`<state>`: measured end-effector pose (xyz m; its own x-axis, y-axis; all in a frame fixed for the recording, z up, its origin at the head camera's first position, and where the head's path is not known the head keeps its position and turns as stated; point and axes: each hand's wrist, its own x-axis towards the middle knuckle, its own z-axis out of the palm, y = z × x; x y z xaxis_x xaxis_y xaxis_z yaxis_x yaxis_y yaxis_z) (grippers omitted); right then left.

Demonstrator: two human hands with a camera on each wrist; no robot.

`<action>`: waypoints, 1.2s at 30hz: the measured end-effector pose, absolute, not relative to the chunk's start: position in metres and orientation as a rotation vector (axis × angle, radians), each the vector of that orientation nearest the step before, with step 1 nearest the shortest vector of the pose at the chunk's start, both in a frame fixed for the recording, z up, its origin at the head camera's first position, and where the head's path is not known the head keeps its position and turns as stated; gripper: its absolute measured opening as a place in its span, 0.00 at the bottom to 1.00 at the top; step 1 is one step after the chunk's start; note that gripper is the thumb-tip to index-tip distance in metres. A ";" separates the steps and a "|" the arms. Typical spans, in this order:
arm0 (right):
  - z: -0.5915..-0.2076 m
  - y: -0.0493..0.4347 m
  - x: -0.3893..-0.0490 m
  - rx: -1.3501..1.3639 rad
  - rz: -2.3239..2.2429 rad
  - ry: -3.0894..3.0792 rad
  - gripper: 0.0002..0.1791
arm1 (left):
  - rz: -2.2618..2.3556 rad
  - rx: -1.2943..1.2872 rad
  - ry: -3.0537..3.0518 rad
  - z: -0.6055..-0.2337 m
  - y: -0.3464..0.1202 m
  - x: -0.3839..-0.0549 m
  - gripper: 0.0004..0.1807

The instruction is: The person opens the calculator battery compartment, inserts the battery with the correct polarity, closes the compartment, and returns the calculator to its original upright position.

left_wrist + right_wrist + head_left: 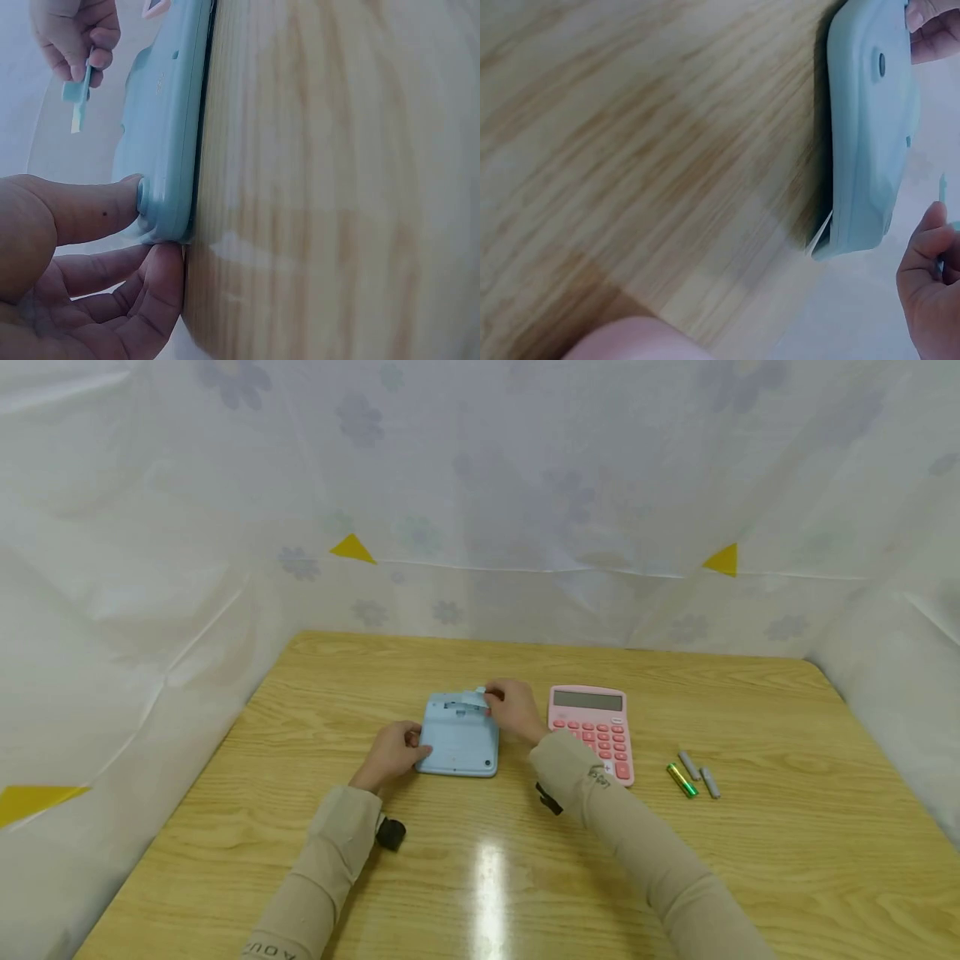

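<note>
A light blue calculator (456,746) lies face down on the wooden table, its battery slot exposed near the far edge. My left hand (392,752) holds its left side, the thumb (105,206) on a round foot at the corner and the other fingers against the edge. Above the slot my right hand (516,706) pinches the small light blue battery cover (81,94) between thumb and fingers. The left wrist view shows the cover apart from the calculator's back. What lies inside the slot is too small to make out.
A pink calculator (588,718) lies face up just right of the blue one, partly behind my right forearm. Farther right are a green battery (682,780) and two grey batteries (710,782). Pale flowered sheeting (480,510) encloses the table's back and sides.
</note>
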<state>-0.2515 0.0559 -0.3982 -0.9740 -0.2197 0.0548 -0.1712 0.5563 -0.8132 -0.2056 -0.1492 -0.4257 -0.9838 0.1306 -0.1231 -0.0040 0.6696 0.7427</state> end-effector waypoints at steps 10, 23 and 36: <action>-0.396 0.060 -0.248 -0.267 -1.497 2.630 0.11 | 1.219 0.109 2.711 -0.426 -0.148 -0.205 0.22; -0.397 0.068 -0.242 -0.320 -1.407 2.646 0.08 | 1.208 0.098 2.716 -0.427 -0.148 -0.205 0.21; -0.397 0.080 -0.231 -0.428 -1.378 2.606 0.08 | 1.187 0.079 2.715 -0.427 -0.148 -0.207 0.22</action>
<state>-0.2314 0.0804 -0.3973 -0.9457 -0.3250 -0.0097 -0.1749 0.5335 -0.8275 -0.2071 -0.1485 -0.4266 -0.9829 0.1190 -0.1406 -0.0224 0.6802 0.7327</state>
